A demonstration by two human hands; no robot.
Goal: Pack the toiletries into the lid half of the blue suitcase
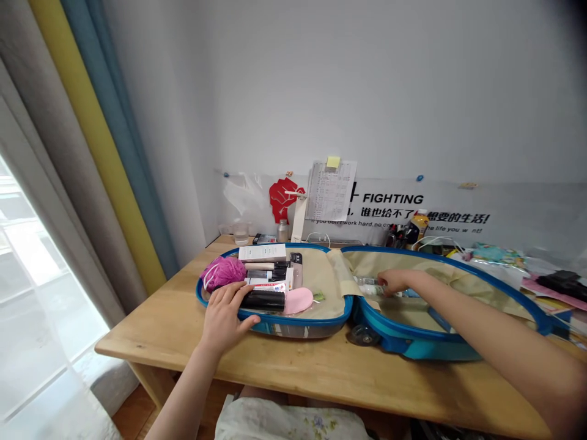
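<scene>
A blue-rimmed suitcase (293,330) lies spread on the wooden table, both halves facing up. My left hand (225,313) rests over the near-left rim, fingers stretched out against a black cylinder (263,300). Around it lie a purple pouf-like bundle (224,272), a pink oval item (298,300), a white box (262,252) and several tubes. In the other half, my right hand (393,282) reaches down with fingers curled beside small clear bottles (367,282). Whatever is between those fingers is hidden. A blue-and-white item (410,293) lies partly behind the right forearm.
Behind the suitcase stand a small jar (282,230), a white lamp (299,217) and an orange-labelled bottle (419,225). Papers and a black object (562,282) crowd the right side. A suitcase wheel (364,335) sits near the table's front. Curtains (114,134) hang at left.
</scene>
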